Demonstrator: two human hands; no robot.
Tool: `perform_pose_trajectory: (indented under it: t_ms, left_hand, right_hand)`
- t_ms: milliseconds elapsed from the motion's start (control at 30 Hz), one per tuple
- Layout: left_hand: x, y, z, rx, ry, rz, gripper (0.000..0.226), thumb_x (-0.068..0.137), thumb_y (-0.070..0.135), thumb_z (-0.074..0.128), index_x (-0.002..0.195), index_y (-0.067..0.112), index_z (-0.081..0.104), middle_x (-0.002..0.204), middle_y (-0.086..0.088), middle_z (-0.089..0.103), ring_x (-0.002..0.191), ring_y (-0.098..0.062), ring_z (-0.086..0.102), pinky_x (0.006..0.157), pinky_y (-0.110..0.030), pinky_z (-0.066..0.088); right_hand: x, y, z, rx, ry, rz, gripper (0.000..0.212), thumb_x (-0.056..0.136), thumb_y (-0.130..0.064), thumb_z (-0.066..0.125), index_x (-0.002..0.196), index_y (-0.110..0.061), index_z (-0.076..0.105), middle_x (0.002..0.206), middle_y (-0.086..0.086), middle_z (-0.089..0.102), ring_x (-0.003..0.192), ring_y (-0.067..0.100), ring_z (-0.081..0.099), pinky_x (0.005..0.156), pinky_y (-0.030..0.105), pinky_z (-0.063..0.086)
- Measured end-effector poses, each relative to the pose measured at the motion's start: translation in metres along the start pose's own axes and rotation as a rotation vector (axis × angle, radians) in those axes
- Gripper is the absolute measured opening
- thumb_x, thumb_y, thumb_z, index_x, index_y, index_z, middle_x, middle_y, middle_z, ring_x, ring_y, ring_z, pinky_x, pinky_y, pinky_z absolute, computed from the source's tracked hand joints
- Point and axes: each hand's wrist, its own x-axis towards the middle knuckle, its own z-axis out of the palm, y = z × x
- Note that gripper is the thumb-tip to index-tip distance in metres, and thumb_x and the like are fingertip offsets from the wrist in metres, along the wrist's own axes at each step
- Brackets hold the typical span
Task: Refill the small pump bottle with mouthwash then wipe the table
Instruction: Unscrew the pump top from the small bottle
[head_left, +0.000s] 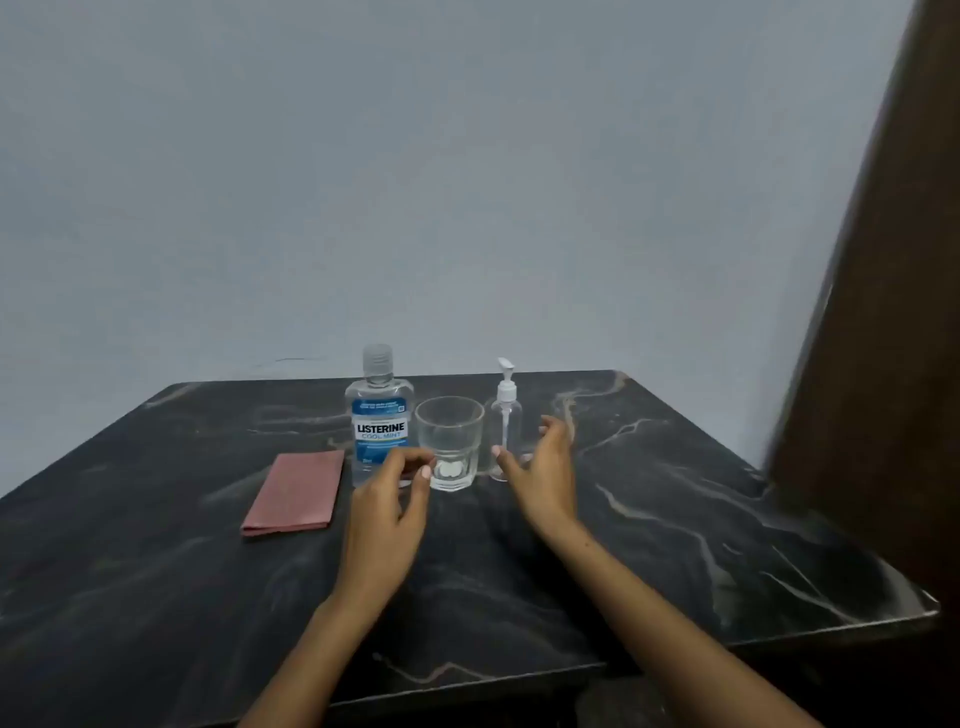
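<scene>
A clear mouthwash bottle (378, 410) with a blue label and a ribbed cap stands upright at the back of the dark marble table (156, 571). To its right stands a clear drinking glass (451, 441), then a small clear pump bottle (504, 421) with a white pump head. A folded pink cloth (296, 491) lies left of the mouthwash bottle. My left hand (392, 499) hovers in front of the mouthwash bottle and the glass, fingers loosely curled, holding nothing. My right hand (543, 467) is spread beside the pump bottle, thumb near its base, not gripping it.
A pale grey wall rises behind the table. A dark brown wooden panel (883, 364) stands along the right side. The table's front edge runs across the bottom, and its right corner lies at the lower right.
</scene>
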Motion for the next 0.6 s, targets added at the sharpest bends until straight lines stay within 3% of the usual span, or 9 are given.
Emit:
perform_pose_trajectory:
  t_ms: [133,267,400,500,600]
  left_hand:
    - [-0.002,0.008,0.0,0.009,0.019,-0.012,0.011,0.091,0.019,0.053,0.098,0.025,0.059,0.096,0.017,0.064,0.092,0.007,0.059,0.073,-0.005,0.044]
    - [-0.005,0.015,-0.003,-0.005,-0.001,-0.022,0.012,0.091,0.019,0.054,0.099,0.024,0.06,0.097,0.015,0.065,0.093,0.007,0.059,0.073,-0.005,0.045]
    - [-0.009,0.022,-0.014,-0.116,0.005,-0.092,0.02,0.088,0.033,0.052,0.102,0.025,0.063,0.101,0.013,0.066,0.095,0.009,0.058,0.073,-0.002,0.042]
    - [-0.004,0.029,-0.023,-0.338,-0.057,-0.21,0.039,0.084,0.041,0.051,0.116,0.021,0.062,0.111,0.009,0.068,0.105,0.005,0.058,0.079,-0.004,0.043]
    - [0.007,0.038,-0.031,-0.566,-0.196,-0.276,0.048,0.082,0.044,0.052,0.124,0.022,0.057,0.117,0.008,0.066,0.112,-0.003,0.058,0.089,-0.014,0.047]
  right_hand:
    - [0.009,-0.004,0.005,0.131,-0.109,0.055,0.075,0.083,-0.029,0.07,0.14,-0.01,0.025,0.142,0.011,0.046,0.127,0.028,0.049,0.101,0.041,0.044]
    - [0.012,-0.007,0.0,0.154,-0.086,0.073,0.053,0.084,-0.024,0.069,0.127,-0.01,0.043,0.121,0.009,0.061,0.112,0.025,0.058,0.095,0.043,0.049]
    - [-0.014,-0.017,-0.02,0.331,-0.101,0.077,0.044,0.083,-0.019,0.07,0.121,-0.012,0.048,0.108,0.0,0.062,0.102,0.018,0.059,0.083,0.029,0.051]
    - [-0.046,-0.029,-0.039,0.61,-0.421,0.02,0.042,0.084,-0.011,0.068,0.122,-0.01,0.05,0.11,0.005,0.066,0.106,0.021,0.063,0.077,0.018,0.053]
    - [-0.062,-0.042,-0.051,0.628,-0.771,-0.047,0.044,0.087,-0.008,0.063,0.129,-0.01,0.05,0.124,0.011,0.063,0.116,0.018,0.059,0.094,0.025,0.05]
